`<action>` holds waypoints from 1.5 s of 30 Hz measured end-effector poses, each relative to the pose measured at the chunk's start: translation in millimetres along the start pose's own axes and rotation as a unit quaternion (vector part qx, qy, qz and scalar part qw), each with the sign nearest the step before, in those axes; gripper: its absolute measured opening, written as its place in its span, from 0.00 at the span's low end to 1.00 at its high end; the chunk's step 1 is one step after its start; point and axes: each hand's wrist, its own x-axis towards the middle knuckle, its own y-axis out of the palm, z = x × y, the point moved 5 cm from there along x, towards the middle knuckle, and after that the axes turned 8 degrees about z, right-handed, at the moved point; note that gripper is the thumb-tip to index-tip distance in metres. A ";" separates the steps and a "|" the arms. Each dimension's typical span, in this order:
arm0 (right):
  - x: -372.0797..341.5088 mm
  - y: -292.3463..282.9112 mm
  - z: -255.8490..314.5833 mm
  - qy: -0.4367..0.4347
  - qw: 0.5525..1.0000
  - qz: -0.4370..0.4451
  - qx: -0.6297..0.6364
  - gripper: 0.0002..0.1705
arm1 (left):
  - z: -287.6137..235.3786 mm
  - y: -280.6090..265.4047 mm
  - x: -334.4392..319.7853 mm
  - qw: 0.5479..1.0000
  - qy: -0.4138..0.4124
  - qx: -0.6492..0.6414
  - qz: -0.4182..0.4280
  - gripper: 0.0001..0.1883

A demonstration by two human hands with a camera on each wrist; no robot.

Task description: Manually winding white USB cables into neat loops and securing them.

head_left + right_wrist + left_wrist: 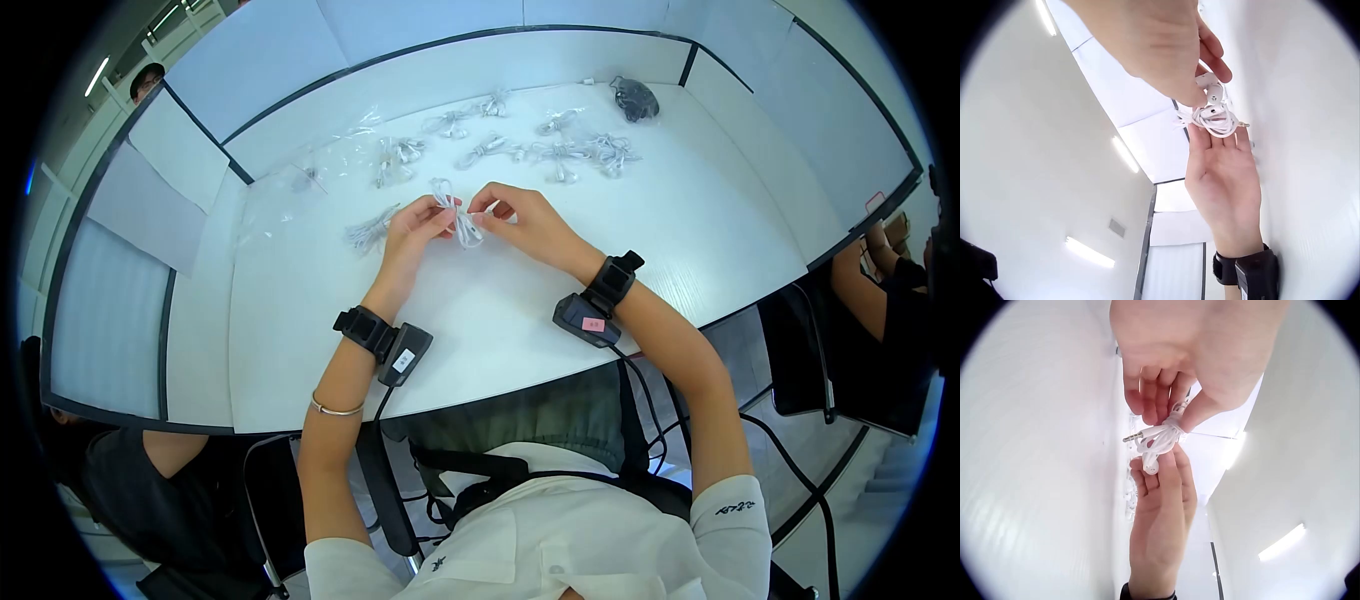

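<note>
A bundle of white wired earphones (467,234), its cable wound up in loops, is between both hands above the table. My left hand (410,230) pinches the wound cable between thumb and fingers. From the other side, my right hand (532,224) grips the earbud end with thumb and fingertips. In the left wrist view a metal-tipped plug (1133,437) sticks out of the coil, and an earbud (1151,466) hangs close to the right fingers. The right wrist view shows white earbuds (1214,94) by the right thumb, above the looped cable (1219,125).
Several more white cable bundles (610,153) lie across the back of the white table (660,250), one (370,231) just left of my left hand. Clear plastic bags (305,180) lie at the left. A dark bundle (635,99) sits at the back right. Low partitions (470,60) enclose the table.
</note>
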 end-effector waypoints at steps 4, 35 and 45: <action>-0.5 1.3 -2.8 0.024 0.999 0.011 -0.021 0.10 | -1.0 3.8 0.5 1.000 0.015 0.000 0.007 0.13; -3.3 1.2 19.8 -0.026 0.994 -0.038 -0.096 0.08 | -1.8 11.1 -3.0 0.999 -0.020 -0.033 0.013 0.13; -4.7 -3.0 28.2 -0.064 0.986 -0.045 -0.148 0.08 | 4.3 10.1 -1.0 0.992 -0.052 -0.090 0.065 0.17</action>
